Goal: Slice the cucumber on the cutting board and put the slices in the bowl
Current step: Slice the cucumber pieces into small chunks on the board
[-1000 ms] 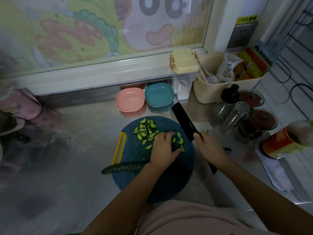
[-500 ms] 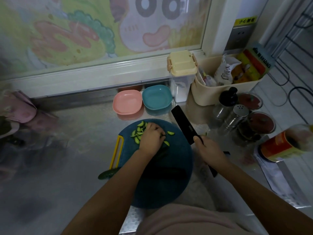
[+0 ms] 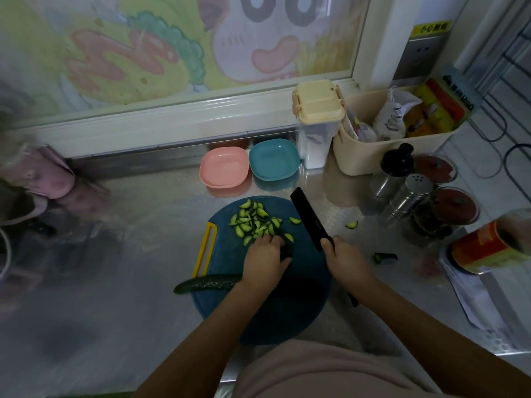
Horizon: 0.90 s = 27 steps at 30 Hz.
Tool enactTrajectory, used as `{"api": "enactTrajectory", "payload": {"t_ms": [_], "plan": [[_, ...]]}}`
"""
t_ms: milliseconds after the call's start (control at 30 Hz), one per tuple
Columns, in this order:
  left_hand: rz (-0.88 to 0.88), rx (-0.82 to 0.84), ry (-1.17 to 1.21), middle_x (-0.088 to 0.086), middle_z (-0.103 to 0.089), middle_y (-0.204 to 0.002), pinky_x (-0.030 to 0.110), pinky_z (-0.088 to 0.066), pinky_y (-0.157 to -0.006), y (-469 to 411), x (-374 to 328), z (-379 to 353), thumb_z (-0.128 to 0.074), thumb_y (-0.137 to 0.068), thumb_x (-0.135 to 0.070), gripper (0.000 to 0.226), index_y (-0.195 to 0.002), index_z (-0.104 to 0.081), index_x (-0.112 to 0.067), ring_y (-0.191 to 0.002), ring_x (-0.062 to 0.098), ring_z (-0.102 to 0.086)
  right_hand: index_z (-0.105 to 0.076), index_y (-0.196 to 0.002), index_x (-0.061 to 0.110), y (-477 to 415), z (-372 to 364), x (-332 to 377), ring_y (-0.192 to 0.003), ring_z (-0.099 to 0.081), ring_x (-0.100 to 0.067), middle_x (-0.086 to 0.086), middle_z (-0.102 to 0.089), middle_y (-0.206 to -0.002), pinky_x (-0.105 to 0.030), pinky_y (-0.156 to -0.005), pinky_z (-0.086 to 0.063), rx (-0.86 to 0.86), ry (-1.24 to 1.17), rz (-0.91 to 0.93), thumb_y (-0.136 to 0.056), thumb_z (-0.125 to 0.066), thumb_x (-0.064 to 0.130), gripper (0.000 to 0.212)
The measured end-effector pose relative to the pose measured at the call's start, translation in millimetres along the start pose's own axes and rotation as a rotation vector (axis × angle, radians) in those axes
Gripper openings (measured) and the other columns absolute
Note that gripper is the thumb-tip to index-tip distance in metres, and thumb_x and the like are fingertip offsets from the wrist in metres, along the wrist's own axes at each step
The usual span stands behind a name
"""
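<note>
A round dark blue cutting board (image 3: 287, 317) with a yellow handle lies on the steel counter. A heap of green cucumber slices (image 3: 253, 221) sits at its far side. My left hand (image 3: 265, 261) rests just below the heap, fingers curled over a short dark cucumber piece (image 3: 286, 251). My right hand (image 3: 344, 261) grips a black knife (image 3: 307, 219), whose blade points away over the board's right edge. A long cucumber piece (image 3: 207, 282) lies across the board's left edge. A pink bowl (image 3: 224, 168) and a teal bowl (image 3: 274, 163) stand behind the board, both without slices.
A stray slice (image 3: 352, 224) and a cucumber end (image 3: 385, 257) lie on the counter to the right. Spice jars (image 3: 411, 196), a red tin (image 3: 485, 248), a cream basket (image 3: 373, 156) and a lidded container (image 3: 317, 122) crowd the back right. Pink cloth (image 3: 43, 173) lies at the left.
My left hand reached up and pushed the slices into a heap at the board's far side, then drew back onto the short cucumber piece. The knife stayed at the right.
</note>
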<state>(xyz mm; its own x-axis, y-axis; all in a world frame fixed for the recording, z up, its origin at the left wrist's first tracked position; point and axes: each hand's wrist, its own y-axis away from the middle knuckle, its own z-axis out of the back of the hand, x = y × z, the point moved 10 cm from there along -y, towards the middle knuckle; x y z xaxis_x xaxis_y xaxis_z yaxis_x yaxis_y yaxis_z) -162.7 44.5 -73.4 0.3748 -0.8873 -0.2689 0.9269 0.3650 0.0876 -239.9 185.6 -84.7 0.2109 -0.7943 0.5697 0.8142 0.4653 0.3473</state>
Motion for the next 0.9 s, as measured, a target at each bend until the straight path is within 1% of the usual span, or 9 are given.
{"api": "enactTrajectory", "payload": {"t_ms": [133,200,267,333,433,533,633,733,900], "plan": [[-0.042,0.102,-0.002,0.006,-0.053,-0.118,0.028,-0.037,-0.088,7.1,4.1,-5.1,-0.061,-0.087,-0.031,0.04,-0.122,-0.052,-0.014,-0.112,0.021,-0.045,-0.049,-0.098,0.001,7.2,-14.1,13.2,-0.078,-0.059,-0.032,-0.015,-0.058,-0.082,-0.032,-0.06,-0.039,0.023,-0.022,0.031,-0.101,-0.03,0.032,0.037],[-0.029,0.147,0.01,0.007,-0.052,-0.117,0.028,-0.037,-0.085,8.7,11.4,-7.1,-0.064,-0.084,-0.03,0.042,-0.121,-0.052,-0.014,-0.112,0.021,-0.045,-0.046,-0.094,0.004,8.9,-21.6,20.5,-0.077,-0.058,-0.031,-0.008,-0.053,-0.075,-0.03,-0.058,-0.036,0.034,-0.021,0.043,-0.101,-0.03,0.031,0.033],[-0.031,0.163,0.029,0.007,-0.053,-0.116,0.028,-0.038,-0.084,11.4,14.5,-6.4,-0.066,-0.082,-0.028,0.042,-0.12,-0.052,-0.014,-0.111,0.021,-0.045,-0.044,-0.093,0.006,9.4,-29.3,29.9,-0.07,-0.053,-0.024,0.002,-0.045,-0.068,-0.028,-0.057,-0.032,0.057,-0.006,0.06,-0.101,-0.029,0.031,0.03],[-0.044,0.164,0.038,0.007,-0.053,-0.115,0.028,-0.038,-0.083,13.4,14.2,-6.1,-0.066,-0.083,-0.027,0.041,-0.119,-0.053,-0.014,-0.111,0.021,-0.046,-0.043,-0.093,0.008,8.7,-37.7,37.7,-0.068,-0.05,-0.02,0.003,-0.044,-0.067,-0.028,-0.058,-0.033,0.096,-0.001,0.077,-0.101,-0.029,0.033,0.03],[-0.064,0.158,0.041,0.008,-0.054,-0.116,0.03,-0.04,-0.084,15.8,12.4,-3.2,-0.064,-0.084,-0.025,0.04,-0.121,-0.055,-0.015,-0.112,0.022,-0.046,-0.04,-0.092,0.01,7.7,-41.7,45.2,-0.068,-0.051,-0.021,-0.001,-0.049,-0.072,-0.029,-0.056,-0.035,0.123,0.003,0.108,-0.101,-0.028,0.035,0.029],[-0.094,0.173,0.05,0.008,-0.053,-0.116,0.031,-0.04,-0.084,16.8,10.7,-3.1,-0.064,-0.084,-0.021,0.04,-0.122,-0.055,-0.014,-0.111,0.023,-0.048,-0.044,-0.095,0.008,7.0,-29.0,46.4,-0.068,-0.052,-0.023,-0.001,-0.048,-0.071,-0.03,-0.054,-0.031,0.068,0.052,0.152,-0.101,-0.03,0.034,0.03],[-0.136,0.186,0.093,0.008,-0.054,-0.116,0.031,-0.041,-0.085,15.0,-0.9,-5.5,-0.065,-0.083,-0.021,0.04,-0.121,-0.055,-0.013,-0.109,0.023,-0.049,-0.045,-0.095,0.006,3.8,-15.4,38.6,-0.074,-0.058,-0.03,-0.007,-0.052,-0.074,-0.03,-0.057,-0.034,0.019,0.058,0.16,-0.1,-0.032,0.033,0.031],[-0.168,0.154,0.13,0.01,-0.055,-0.114,0.03,-0.04,-0.084,8.0,-23.2,-6.6,-0.064,-0.084,-0.021,0.039,-0.12,-0.056,-0.009,-0.107,0.024,-0.05,-0.048,-0.094,0.005,-0.1,-4.6,27.8,-0.074,-0.059,-0.032,-0.009,-0.054,-0.074,-0.03,-0.057,-0.035,-0.005,0.026,0.129,-0.1,-0.034,0.032,0.031],[-0.118,0.091,0.148,0.01,-0.054,-0.113,0.03,-0.041,-0.081,-9.3,-44.5,-9.2,-0.061,-0.087,-0.027,0.036,-0.117,-0.055,-0.009,-0.102,0.024,-0.054,-0.05,-0.095,0.005,-0.8,-1.1,15.9,-0.075,-0.058,-0.029,-0.014,-0.059,-0.079,-0.031,-0.059,-0.037,0.033,0.031,0.119,-0.1,-0.036,0.032,0.031]]}}
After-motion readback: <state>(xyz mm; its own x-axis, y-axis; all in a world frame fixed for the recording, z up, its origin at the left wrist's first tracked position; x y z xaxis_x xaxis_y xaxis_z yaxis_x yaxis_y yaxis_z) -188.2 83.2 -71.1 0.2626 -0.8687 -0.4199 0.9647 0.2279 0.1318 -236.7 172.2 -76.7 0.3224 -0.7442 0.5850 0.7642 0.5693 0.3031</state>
